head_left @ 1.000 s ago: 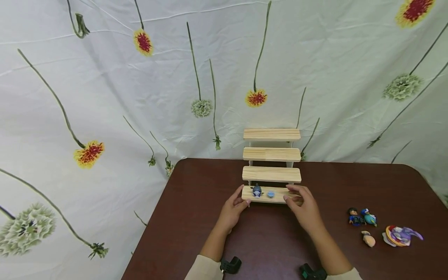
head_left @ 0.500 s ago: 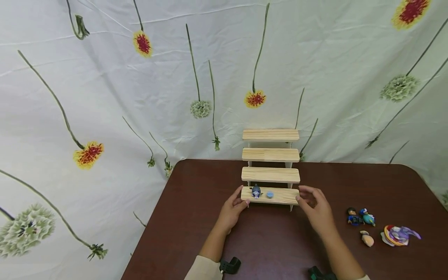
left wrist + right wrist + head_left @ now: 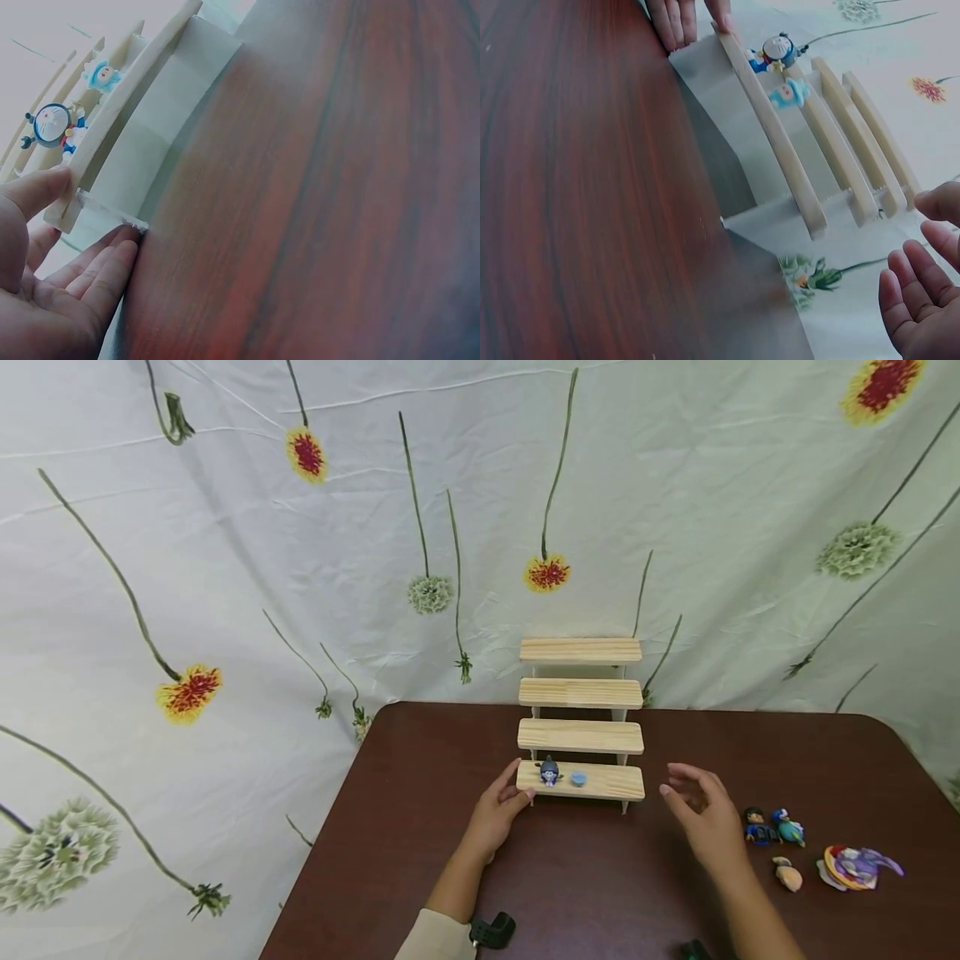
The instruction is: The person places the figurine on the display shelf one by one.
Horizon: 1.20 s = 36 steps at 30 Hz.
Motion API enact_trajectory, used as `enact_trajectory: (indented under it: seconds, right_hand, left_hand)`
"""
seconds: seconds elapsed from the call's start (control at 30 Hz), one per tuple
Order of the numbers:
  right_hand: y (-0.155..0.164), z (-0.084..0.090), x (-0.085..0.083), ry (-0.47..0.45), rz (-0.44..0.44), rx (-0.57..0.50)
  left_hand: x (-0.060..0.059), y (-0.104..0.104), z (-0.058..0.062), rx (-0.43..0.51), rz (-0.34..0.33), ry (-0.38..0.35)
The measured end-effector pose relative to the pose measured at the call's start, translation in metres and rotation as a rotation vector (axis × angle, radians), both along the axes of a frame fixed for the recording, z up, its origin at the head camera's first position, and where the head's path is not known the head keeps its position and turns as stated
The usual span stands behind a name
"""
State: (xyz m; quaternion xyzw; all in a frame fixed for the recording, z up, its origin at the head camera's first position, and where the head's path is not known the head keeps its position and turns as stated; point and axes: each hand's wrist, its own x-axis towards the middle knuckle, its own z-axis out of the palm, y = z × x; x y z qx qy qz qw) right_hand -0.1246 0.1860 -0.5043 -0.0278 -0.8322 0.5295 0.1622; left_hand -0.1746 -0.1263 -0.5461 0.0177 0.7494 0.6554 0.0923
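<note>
My left hand (image 3: 497, 811) rests with straight fingers on the left end of the wooden step stand (image 3: 581, 737) – two small figures (image 3: 550, 771) on its near step – while my right hand (image 3: 703, 819) hovers open just right of it, over the brown table (image 3: 585, 877) before a flowered cloth (image 3: 225, 527).

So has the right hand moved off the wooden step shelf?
Yes. The right hand left the shelf and moved right, toward the small figures.
</note>
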Motion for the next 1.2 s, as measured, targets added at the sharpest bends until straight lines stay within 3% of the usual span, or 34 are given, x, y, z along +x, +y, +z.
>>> enact_trajectory:
  seconds: [0.5,1.2]
  right_hand:
    - [0.025,0.005,0.016,-0.035,-0.050,0.015]
    - [0.050,-0.002,0.029,0.015,-0.112,0.031]
  left_hand:
    - [0.000,0.001,-0.002,0.047,-0.009,0.008]
    - [-0.002,0.000,-0.005,0.027,-0.018,0.000]
